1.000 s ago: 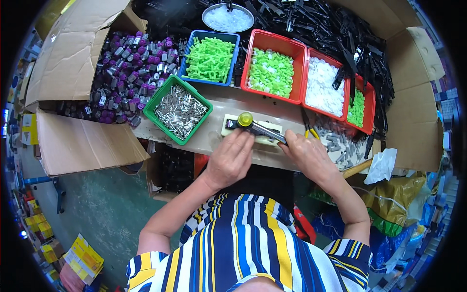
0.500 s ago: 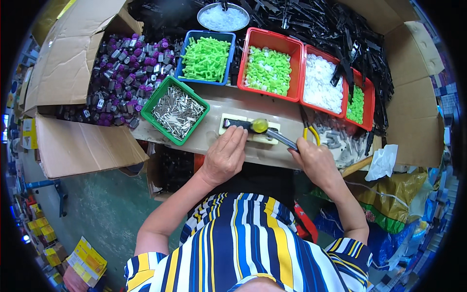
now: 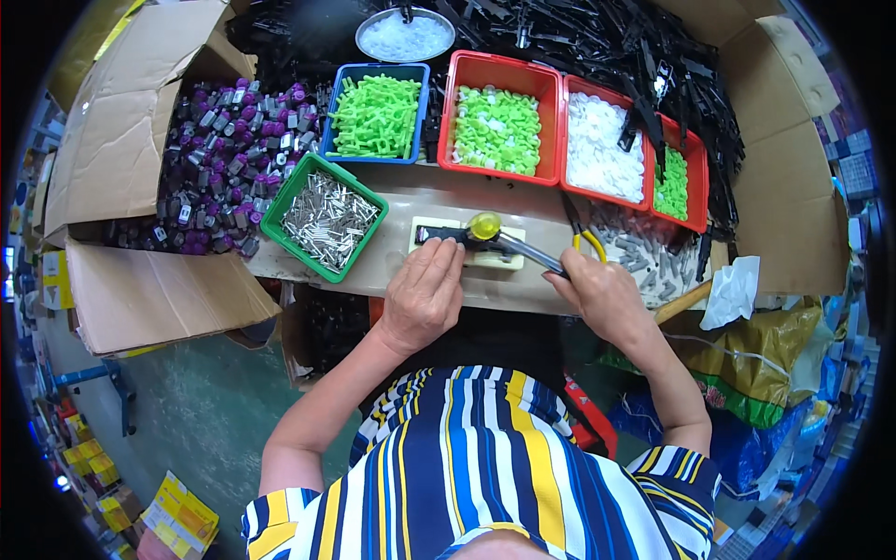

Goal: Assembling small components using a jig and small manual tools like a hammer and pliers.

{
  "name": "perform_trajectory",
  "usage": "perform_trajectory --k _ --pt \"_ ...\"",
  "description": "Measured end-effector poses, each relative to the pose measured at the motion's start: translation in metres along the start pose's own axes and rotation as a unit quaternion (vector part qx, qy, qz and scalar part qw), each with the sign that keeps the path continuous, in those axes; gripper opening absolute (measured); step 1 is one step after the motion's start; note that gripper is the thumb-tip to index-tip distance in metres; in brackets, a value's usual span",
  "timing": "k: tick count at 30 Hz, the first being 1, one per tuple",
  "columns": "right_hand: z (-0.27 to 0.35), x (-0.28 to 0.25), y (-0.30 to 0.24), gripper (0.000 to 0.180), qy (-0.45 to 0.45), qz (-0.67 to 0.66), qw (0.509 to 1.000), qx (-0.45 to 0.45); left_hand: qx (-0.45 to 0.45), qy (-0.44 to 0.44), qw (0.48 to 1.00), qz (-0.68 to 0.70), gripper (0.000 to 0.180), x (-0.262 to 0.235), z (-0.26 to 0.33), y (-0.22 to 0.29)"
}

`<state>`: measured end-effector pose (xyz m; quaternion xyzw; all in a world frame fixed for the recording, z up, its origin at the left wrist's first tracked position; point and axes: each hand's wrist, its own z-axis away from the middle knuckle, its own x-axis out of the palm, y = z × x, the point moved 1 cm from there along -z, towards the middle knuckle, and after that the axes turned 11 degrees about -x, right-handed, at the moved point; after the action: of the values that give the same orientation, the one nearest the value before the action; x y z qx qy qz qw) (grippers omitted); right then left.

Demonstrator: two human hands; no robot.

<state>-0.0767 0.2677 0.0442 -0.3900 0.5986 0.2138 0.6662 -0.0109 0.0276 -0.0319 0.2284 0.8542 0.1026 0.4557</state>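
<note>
My right hand (image 3: 602, 297) is closed round the grey metal handle of a small hammer (image 3: 530, 252). Its round translucent yellow head is over the right part of a long black plastic part (image 3: 439, 232); whether they touch I cannot tell. That part lies in a cream-coloured block fixture (image 3: 504, 261) on the worktop. My left hand (image 3: 423, 294) has its fingers pressed together on the black part's near edge, steadying it. Left of the fixture stands a green bin (image 3: 273, 227) of small silver metal pins. Yellow-handled pliers (image 3: 590, 245) lie right of the hammer.
Behind the fixture stand a blue bin (image 3: 327, 140) of green plastic parts and red bins (image 3: 551, 84) of green and white pieces. A cardboard box (image 3: 112, 140) borders purple-and-grey parts (image 3: 219, 154) at left. Black parts (image 3: 579, 37) heap at the back, below a metal dish (image 3: 406, 58) of clear bits.
The whole view has shifted slightly left and up. The hands stay at the fixture in nearly the same pose, and the hammer head sits marginally higher over the black part.
</note>
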Motion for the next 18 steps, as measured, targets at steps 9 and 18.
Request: perform_trajectory --k 9,18 --pt "0.047 -0.013 0.000 0.025 0.147 0.000 0.989 0.021 0.020 -0.001 1.000 0.010 0.038 0.007 -0.013 0.005" --pt "0.040 -0.019 -0.002 0.026 0.086 -0.013 0.995 0.045 0.022 -0.003 1.000 0.001 0.038 0.008 -0.014 0.002"
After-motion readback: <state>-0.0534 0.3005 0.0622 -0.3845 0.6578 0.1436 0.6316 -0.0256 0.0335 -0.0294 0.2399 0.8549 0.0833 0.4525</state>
